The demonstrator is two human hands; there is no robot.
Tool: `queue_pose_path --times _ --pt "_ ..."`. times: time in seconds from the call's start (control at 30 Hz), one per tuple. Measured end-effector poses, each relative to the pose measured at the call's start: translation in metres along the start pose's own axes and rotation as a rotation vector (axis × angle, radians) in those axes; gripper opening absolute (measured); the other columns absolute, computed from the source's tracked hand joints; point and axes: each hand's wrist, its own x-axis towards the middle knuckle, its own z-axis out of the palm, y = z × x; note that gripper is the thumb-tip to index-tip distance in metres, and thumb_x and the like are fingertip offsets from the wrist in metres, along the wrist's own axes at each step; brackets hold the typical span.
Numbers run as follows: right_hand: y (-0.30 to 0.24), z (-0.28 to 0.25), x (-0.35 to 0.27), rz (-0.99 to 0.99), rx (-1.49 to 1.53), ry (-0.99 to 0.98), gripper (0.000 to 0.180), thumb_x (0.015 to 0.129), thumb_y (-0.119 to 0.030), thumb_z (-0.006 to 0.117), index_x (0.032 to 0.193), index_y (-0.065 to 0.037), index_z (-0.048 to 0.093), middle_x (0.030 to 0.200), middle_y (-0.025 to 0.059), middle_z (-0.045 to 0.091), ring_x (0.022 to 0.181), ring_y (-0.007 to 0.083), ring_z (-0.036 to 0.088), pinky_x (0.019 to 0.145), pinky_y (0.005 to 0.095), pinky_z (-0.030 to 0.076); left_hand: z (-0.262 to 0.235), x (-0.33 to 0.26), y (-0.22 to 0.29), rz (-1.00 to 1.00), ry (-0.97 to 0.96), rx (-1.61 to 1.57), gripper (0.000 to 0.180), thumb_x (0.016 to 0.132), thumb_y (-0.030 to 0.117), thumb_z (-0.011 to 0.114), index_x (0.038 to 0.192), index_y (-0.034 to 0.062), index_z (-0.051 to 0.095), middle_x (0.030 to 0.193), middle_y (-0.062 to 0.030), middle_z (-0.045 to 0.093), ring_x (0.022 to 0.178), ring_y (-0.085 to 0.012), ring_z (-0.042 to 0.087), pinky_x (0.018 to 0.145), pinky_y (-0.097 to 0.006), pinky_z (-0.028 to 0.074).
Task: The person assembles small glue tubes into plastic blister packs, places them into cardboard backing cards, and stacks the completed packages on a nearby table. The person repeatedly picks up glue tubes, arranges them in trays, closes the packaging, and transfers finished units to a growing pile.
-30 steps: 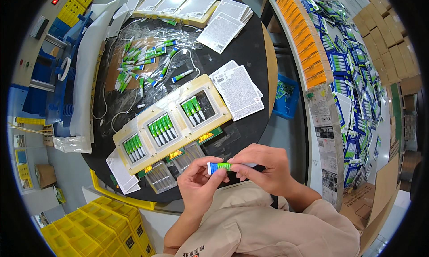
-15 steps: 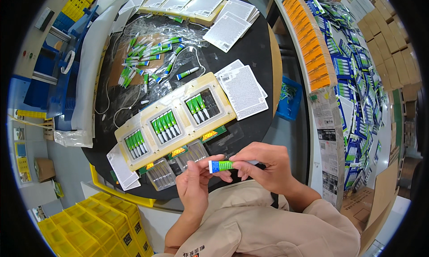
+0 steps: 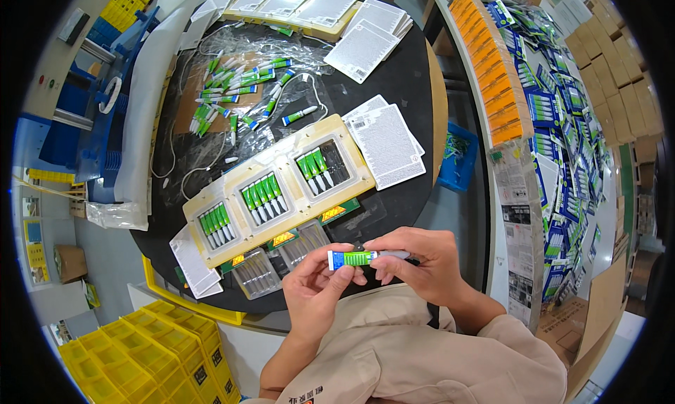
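Note:
In front of my body I hold one small green and blue tube (image 3: 349,258) with a pale cap, lying level between both hands. My left hand (image 3: 315,290) pinches its flat blue end between thumb and fingers. At the cap end, the fingers of my right hand (image 3: 424,258) are closed round the tube. Just beyond stands a cream tray (image 3: 361,168) with three clear plastic blisters. Upright rows of similar tubes fill the left and middle blisters; the right blister (image 3: 337,164) has tubes only in its left part.
Loose tubes (image 3: 235,88) lie heaped on the round black table (image 3: 401,74). White printed cards (image 3: 387,140) rest right of the tray, with more at the back. Empty-looking blisters (image 3: 254,274) sit along its near side. Yellow crates (image 3: 148,348) stand lower left; packed blister cards (image 3: 555,137) cover the right-hand bench.
My left thumb has come down onto the tube's blue end. The right fingers have shifted toward the cap, uncovering more of the green body.

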Motion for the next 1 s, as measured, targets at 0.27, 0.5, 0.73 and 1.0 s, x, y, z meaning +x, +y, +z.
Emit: queue_pose_path --times 0.27,0.5,0.73,1.0 --pt "0.104 -0.056 -0.073 0.461 0.374 0.615 0.02 0.097 -0.008 0.068 0.111 0.005 0.069 0.091 0.0116 0.071 0.073 0.012 0.067 0.067 0.0254 0.058 -0.044 0.019 -0.013 0.064 0.205 0.248 0.014 0.097 0.003 0.065 0.101 -0.0078 0.073 0.086 -0.0191 0.075 0.062 -0.0199 0.069 0.063 -0.03 0.057" --pt "0.306 -0.167 -0.111 0.452 0.601 1.277 0.051 0.089 0.002 0.071 0.135 0.006 0.049 0.112 0.0199 0.066 0.09 0.0209 0.067 0.083 0.0297 0.057 -0.065 0.069 -0.012 0.047 0.139 0.294 0.032 0.107 0.02 0.054 0.11 -0.0073 0.069 0.082 -0.0095 0.07 0.072 -0.0151 0.065 0.069 -0.028 0.052" --pt "0.352 -0.161 -0.102 0.78 0.051 0.856 0.046 0.096 -0.019 0.07 0.135 0.001 0.058 0.114 0.0143 0.069 0.099 0.0274 0.067 0.082 0.0363 0.057 -0.094 0.131 -0.002 0.247 0.259 0.558 0.006 0.086 0.003 0.078 0.088 -0.003 0.076 0.078 -0.0046 0.071 0.072 -0.0097 0.065 0.07 -0.023 0.051" --pt "0.163 -0.11 -0.143 1.349 -0.397 -0.581 0.065 0.091 -0.054 0.066 0.127 -0.001 0.065 0.115 0.0131 0.07 0.107 0.0234 0.063 0.092 0.0366 0.048 -0.165 0.308 -0.003 0.515 0.327 1.191 0.024 0.097 0.022 0.066 0.096 -0.0001 0.075 0.085 -0.0165 0.071 0.076 -0.0331 0.068 0.071 -0.04 0.05"
